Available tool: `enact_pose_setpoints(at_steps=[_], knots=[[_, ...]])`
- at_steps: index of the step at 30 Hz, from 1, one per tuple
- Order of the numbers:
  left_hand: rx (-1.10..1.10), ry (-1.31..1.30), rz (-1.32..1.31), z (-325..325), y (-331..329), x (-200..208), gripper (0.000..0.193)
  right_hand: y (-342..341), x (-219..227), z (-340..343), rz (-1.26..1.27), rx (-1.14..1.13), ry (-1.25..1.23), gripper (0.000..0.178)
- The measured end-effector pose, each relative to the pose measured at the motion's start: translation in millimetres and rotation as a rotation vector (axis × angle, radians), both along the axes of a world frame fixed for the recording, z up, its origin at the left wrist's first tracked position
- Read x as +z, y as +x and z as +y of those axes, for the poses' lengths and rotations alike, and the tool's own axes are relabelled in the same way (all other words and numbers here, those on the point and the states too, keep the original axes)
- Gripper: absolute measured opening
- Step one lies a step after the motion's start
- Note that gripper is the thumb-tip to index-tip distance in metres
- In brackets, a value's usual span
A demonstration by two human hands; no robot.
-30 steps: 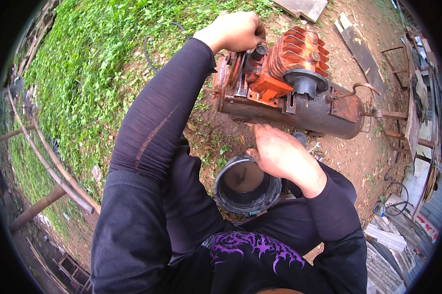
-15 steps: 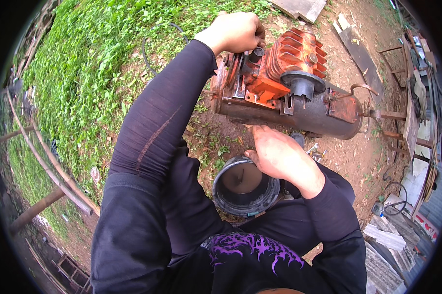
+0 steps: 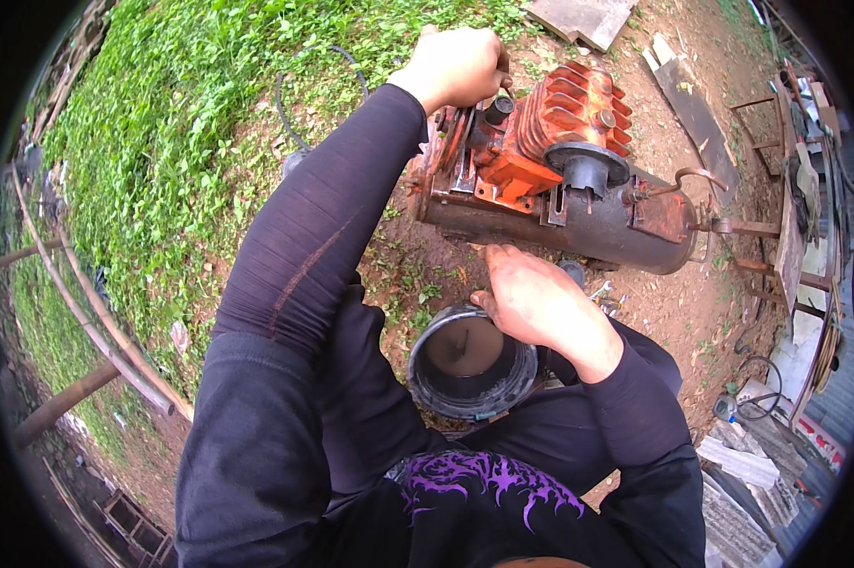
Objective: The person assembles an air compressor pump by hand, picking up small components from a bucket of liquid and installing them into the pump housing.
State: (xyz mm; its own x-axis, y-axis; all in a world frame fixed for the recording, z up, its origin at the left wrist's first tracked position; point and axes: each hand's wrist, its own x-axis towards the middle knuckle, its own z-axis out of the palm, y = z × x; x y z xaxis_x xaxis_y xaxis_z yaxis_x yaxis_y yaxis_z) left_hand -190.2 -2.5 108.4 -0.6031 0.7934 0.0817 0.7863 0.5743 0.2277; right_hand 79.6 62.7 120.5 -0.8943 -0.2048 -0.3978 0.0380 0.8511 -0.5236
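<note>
An orange air compressor with a finned cylinder head (image 3: 583,109) rests on a dark, rusty horizontal tank (image 3: 592,232) on the ground ahead of me. My left hand (image 3: 460,66) reaches to the compressor's far left end, beside a short black cylindrical fitting (image 3: 499,109). Its fingers are curled down, and whatever they grip is hidden. My right hand (image 3: 536,293) hangs near the tank's close side, above the right rim of a black bucket (image 3: 474,402). The thumb stands apart from the loosely bent fingers, and nothing shows in them. Murky brown liquid (image 3: 465,346) and a thin dark piece are in the bucket.
Green plants (image 3: 190,123) cover the ground at left, with a black cable (image 3: 280,104) among them. Boards (image 3: 696,114) lie beyond the compressor. Small metal tools (image 3: 605,293) lie right of my right hand. Scrap sheets and wood (image 3: 748,469) are piled at right.
The whole view has shifted slightly. Both hands keep nearly the same places at the compressor and over the bucket.
</note>
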Motion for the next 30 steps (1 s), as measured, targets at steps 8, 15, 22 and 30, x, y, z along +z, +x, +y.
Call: enact_pose_setpoints(at_steps=[8, 15, 22, 30], knots=[[-0.081, -0.031, -0.209, -1, -11, 8, 0.026, 0, 3, 2, -0.015, -0.019, -0.002, 0.039], [-0.089, -0.021, -0.155, -3, -14, 6, 0.023, 0, 3, 3, -0.01, -0.019, -0.014, 0.04], [-0.066, 0.008, -0.095, -1, -8, 5, 0.023, -3, 6, 2, -0.061, -0.014, 0.003, 0.043], [-0.06, -0.028, -0.098, -3, -7, 6, 0.025, -3, 6, 1, -0.067, -0.005, 0.008, 0.045]])
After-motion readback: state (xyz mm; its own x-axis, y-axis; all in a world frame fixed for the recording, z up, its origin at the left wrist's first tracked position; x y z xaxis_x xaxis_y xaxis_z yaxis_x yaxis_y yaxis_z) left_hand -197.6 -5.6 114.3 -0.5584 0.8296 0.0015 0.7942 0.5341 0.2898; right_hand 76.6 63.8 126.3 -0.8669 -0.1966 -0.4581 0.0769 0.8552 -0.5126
